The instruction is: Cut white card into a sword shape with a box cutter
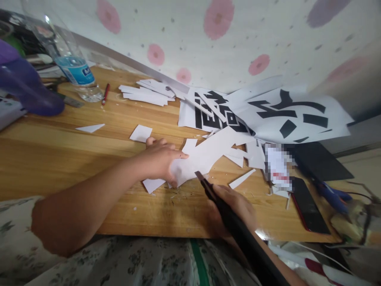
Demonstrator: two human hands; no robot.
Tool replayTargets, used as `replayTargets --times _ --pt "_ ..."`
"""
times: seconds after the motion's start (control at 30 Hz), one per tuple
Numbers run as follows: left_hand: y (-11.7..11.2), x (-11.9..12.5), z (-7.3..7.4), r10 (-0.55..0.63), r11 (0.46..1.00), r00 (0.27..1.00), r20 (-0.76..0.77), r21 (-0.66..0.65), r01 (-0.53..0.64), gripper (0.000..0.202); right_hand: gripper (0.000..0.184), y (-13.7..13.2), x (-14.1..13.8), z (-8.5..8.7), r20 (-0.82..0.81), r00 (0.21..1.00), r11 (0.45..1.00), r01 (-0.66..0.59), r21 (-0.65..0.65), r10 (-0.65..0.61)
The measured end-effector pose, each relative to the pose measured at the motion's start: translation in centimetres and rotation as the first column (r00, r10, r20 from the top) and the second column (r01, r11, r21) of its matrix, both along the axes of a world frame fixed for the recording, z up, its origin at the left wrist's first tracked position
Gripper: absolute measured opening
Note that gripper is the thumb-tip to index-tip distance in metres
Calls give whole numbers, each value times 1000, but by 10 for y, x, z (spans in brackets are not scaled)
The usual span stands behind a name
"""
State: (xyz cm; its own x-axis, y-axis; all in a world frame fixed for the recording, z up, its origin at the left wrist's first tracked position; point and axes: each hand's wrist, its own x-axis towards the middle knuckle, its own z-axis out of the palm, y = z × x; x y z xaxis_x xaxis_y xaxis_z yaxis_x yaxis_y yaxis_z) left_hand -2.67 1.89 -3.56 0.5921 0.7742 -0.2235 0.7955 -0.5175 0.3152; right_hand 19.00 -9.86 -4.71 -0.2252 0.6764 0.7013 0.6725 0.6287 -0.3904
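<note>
My left hand (157, 159) grips the near end of a white cut-out piece (214, 149) of paper or thin board and pins it low over the table. One finger lies on its top face, and the thumb is at its near edge. My right hand (235, 206) is closed round a long black-handled cutter knife (220, 202), slightly blurred. Its flat blade points up and left, with the tip at the piece's near edge; whether it touches cannot be told. A white scrap (153, 184) pokes out beneath my left hand.
White offcuts (145, 93) and sheets with black characters (285, 115) lie toward the wall. At the left stand a water bottle (76, 73) and a purple object (29, 83), near a red pen (105, 94). A phone (309, 206) and blue-handled tool (333, 196) are on the right.
</note>
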Motion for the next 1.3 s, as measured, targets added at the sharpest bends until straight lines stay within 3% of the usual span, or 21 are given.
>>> replayTargets --times 0.3,0.53,0.77,0.97,1.13,1.3 --pt "1 -1 1 -58 998 998 26 4 57 77 21 22 -7 5 35 999 984 42 -171 -37" --pt "0 0 5 -68 998 998 11 2 68 77 24 24 -6 -2 37 999 989 0 -148 5" --pt "0 0 6 -65 998 998 -4 -13 65 78 23 23 -7 1 71 997 982 41 -185 -28" --pt "1 -1 5 -63 998 998 9 -7 63 78 30 28 -9 0 104 989 991 -95 -98 105" --pt "1 -1 2 -70 997 997 19 11 70 77 34 30 -11 2 103 987 978 -104 -180 124" --pt "1 -1 -1 -24 999 1000 19 21 23 76 27 34 -14 11 133 981 973 -110 -201 138"
